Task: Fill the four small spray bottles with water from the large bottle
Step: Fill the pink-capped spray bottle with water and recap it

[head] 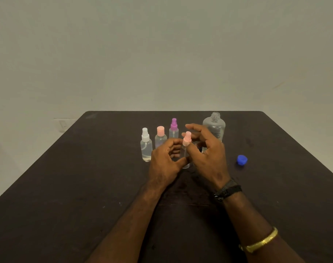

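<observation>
Gripping pink-capped spray bottle (186, 164) with left hand (163, 162), just left of large bottle (215, 126); right hand (209, 156) touching its cap (187, 138), grip unclear; large bottle's label (218, 134) unreadable.

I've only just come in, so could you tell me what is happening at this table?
A person's left hand grips a pink-topped spray bottle while the right hand pinches its sprayer. Three other small bottles stand in a row behind; the large bottle stands uncapped, its blue cap lying on the table.
</observation>
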